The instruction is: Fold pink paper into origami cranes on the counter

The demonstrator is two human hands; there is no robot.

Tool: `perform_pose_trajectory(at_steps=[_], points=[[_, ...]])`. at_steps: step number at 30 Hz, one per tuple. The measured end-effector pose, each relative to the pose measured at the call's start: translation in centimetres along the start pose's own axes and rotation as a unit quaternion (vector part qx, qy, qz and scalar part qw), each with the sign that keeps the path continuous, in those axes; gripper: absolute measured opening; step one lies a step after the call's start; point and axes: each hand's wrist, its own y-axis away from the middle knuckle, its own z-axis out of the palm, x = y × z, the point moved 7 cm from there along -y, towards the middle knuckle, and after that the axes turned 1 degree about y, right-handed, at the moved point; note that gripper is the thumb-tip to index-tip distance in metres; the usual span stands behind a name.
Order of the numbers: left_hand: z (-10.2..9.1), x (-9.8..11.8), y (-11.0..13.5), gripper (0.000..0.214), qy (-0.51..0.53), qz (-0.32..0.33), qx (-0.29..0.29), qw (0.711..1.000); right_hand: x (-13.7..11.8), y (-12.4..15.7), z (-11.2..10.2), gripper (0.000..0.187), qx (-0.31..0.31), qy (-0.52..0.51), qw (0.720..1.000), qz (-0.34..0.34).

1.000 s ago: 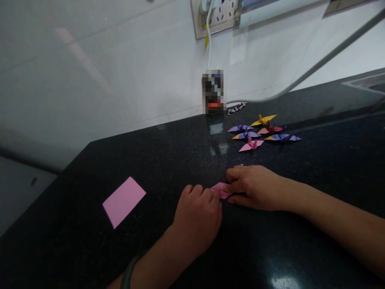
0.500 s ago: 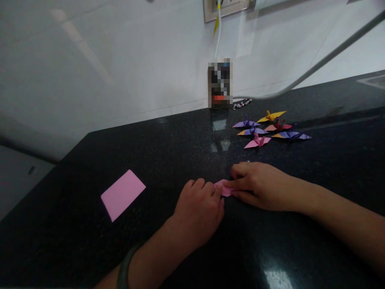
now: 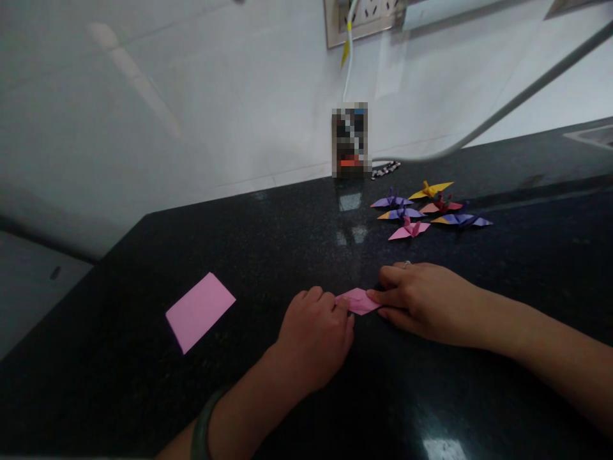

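Observation:
A small folded piece of pink origami paper [image 3: 360,301] lies on the dark countertop [image 3: 268,243] between my hands. My left hand [image 3: 316,338] is closed on its left end, the fingertips pressing it down. At the right end, my right hand [image 3: 421,303] pinches the paper between thumb and index finger, its other fingers curled under. Both ends of the paper are partly hidden by my fingers. Off to the left lies a pink paper rectangle [image 3: 201,313], untouched.
Several folded paper cranes stand at the back right, among them a yellow crane [image 3: 431,190] and a pink crane [image 3: 408,230]. A blurred-out box-like object [image 3: 351,140] leans against the white wall [image 3: 215,115], below a wall socket [image 3: 366,19]. A grey cable [image 3: 517,99] runs to the right.
My right hand has slid slightly to the right along the pink paper, so more of its middle shows. My left hand stays at the left end. The view has shifted slightly.

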Motion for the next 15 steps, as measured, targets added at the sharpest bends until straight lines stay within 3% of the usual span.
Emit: perform_pose_trajectory(at_steps=[5,10,15], points=[[0.17,-0.31,0.06,0.028,-0.001,0.000,0.002,1.000,0.12,-0.09,-0.16,0.021,-0.005,-0.001,1.000,0.009],[0.16,-0.30,-0.08,0.025,0.007,0.001,0.003,1.000,0.56,-0.15,-0.05,0.021,-0.019,-0.101,0.995,-0.015],[-0.04,-0.47,-0.31,0.023,0.027,-0.030,0.012,0.999,0.36,-0.25,-0.18,0.018,0.034,-0.174,0.984,0.027]])
